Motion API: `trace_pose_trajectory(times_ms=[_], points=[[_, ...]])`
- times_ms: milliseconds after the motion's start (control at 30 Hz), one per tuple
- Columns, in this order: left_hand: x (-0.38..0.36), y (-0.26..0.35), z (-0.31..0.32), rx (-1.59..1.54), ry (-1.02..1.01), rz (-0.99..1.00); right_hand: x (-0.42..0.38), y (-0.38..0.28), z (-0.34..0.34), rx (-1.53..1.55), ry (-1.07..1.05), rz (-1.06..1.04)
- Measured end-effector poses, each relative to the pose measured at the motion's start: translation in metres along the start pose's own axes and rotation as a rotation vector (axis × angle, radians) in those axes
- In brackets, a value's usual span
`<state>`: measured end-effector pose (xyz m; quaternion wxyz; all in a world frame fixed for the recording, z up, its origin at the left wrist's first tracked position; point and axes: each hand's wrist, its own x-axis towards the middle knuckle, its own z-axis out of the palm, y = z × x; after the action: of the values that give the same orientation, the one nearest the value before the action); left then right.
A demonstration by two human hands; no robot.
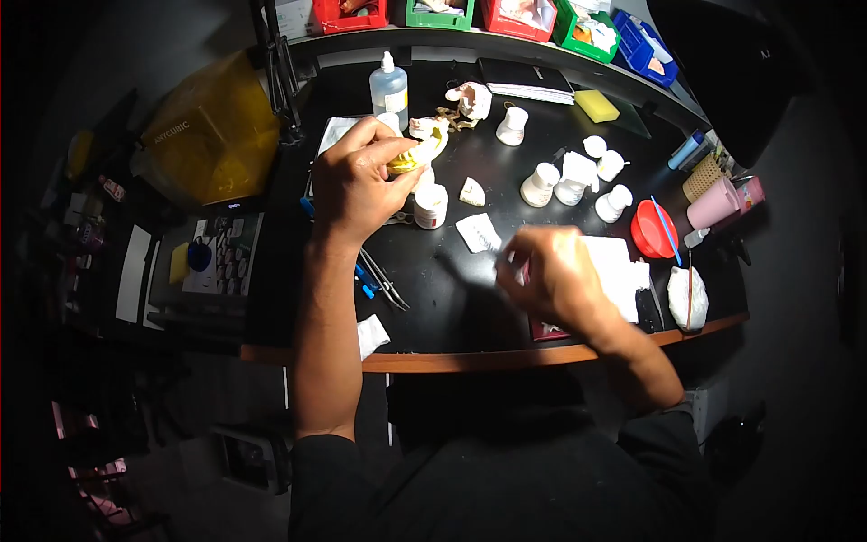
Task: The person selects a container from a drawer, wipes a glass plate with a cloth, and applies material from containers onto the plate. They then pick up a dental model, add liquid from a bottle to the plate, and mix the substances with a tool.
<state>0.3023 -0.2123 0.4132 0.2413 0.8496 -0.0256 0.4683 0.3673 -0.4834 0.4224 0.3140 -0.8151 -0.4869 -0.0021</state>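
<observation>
My left hand is raised over the table, thumb and fingers pinching a curved yellow-and-white piece that looks like a dental cast. Below it stands a small white jar. To the right, my right hand is blurred by motion, its fingers curled closed. Whatever it may hold is too smeared to make out. Between the hands lie a white wedge-shaped piece and a white printed packet or paper. White paper lies partly under my right hand.
Several white bottles, one a small bottle, stand at right, near a red bowl and pink cup. A clear squeeze bottle stands at the back. Tweezers lie by my left forearm. A bin row includes a green bin.
</observation>
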Motion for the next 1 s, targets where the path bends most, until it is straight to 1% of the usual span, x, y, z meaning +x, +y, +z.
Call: trace_pose_trajectory(times_ms=[33, 133, 167, 233, 400, 467, 533, 567, 600, 633, 667, 700, 767, 833, 867, 900, 967, 1000], points=[[0.001, 0.0, 0.0, 0.009, -0.001, -0.01, 0.014, 0.009, -0.002, -0.108, 0.097, -0.093], [-0.001, -0.001, 0.001, -0.008, -0.025, -0.048, 0.079, 0.031, -0.008, -0.44, -0.105, 0.22], [0.0, 0.0, 0.003, -0.005, -0.033, -0.029, 0.099, 0.03, -0.005, -0.468, -0.155, 0.355], [-0.001, -0.002, 0.001, 0.017, -0.045, -0.007, 0.121, 0.033, 0.003, -0.536, -0.229, 0.434], [-0.002, -0.003, 0.002, 0.029, -0.087, -0.024, 0.127, 0.048, 0.028, -0.511, -0.189, 0.407], [-0.002, -0.006, 0.003, 0.036, -0.074, 0.028, 0.118, 0.043, 0.023, -0.523, -0.209, 0.364], [-0.003, -0.009, 0.005, 0.038, -0.064, 0.058, 0.103, 0.031, 0.01, -0.542, -0.238, 0.287], [-0.003, -0.009, 0.004, 0.042, -0.081, 0.047, 0.083, 0.013, -0.008, -0.487, -0.21, 0.119], [-0.003, -0.01, 0.004, 0.052, -0.085, 0.053, 0.055, 0.004, -0.022, -0.359, -0.133, -0.014], [-0.003, -0.01, 0.004, 0.065, -0.091, 0.062, 0.029, -0.003, -0.042, -0.345, -0.136, -0.238], [-0.002, -0.008, 0.003, 0.03, -0.09, 0.069, -0.004, -0.008, -0.061, -0.148, -0.152, -0.304], [-0.003, -0.007, 0.003, 0.033, -0.088, 0.069, -0.021, -0.031, -0.091, -0.059, -0.426, -0.177], [0.0, 0.002, -0.002, 0.041, -0.168, 0.085, -0.056, -0.046, -0.13, 0.165, -0.652, -0.261], [0.003, 0.015, -0.008, 0.023, -0.237, 0.107, -0.094, -0.04, -0.152, 0.176, -0.682, -0.303], [0.004, 0.024, -0.008, -0.023, -0.274, 0.087, -0.114, -0.034, -0.16, 0.18, -0.669, -0.247], [0.005, 0.03, -0.007, -0.054, -0.302, 0.109, -0.127, -0.03, -0.164, 0.171, -0.602, -0.213], [0.006, 0.043, -0.003, -0.017, -0.409, 0.136, -0.151, -0.023, -0.171, 0.145, -0.469, -0.137], [0.002, 0.049, 0.001, 0.005, -0.446, 0.151, -0.159, -0.024, -0.175, 0.133, -0.43, -0.055]])
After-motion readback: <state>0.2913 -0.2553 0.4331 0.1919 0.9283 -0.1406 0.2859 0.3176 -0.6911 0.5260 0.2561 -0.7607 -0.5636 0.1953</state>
